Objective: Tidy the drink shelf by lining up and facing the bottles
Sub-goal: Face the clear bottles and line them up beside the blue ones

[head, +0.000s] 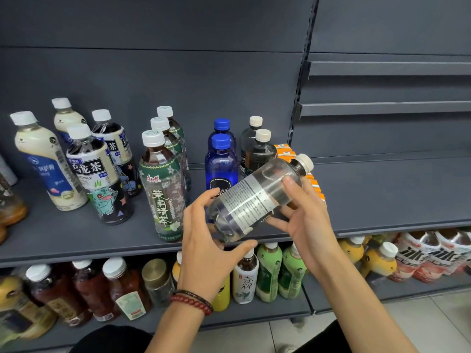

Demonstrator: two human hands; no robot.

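A clear bottle [252, 200] with a cream cap and a grey printed label is held tilted above the front of the grey shelf [76, 240], cap pointing up and right. My left hand [206, 240] grips its base from below. My right hand [305, 217] holds its upper body, thumb near the neck. On the shelf behind stand two matching clear bottles [260, 154], two blue bottles [221, 161], a row of green-label tea bottles [163, 184], two dark oolong tea bottles [99, 174] and two milky white bottles [46, 159].
Orange cartons [285, 151] stand in a row behind the held bottle. The lower shelf [229, 319] holds several bottles of red, green and yellow drinks. To the right, shelf rails [382, 108] are bare, and the tiled floor [420, 322] shows below.
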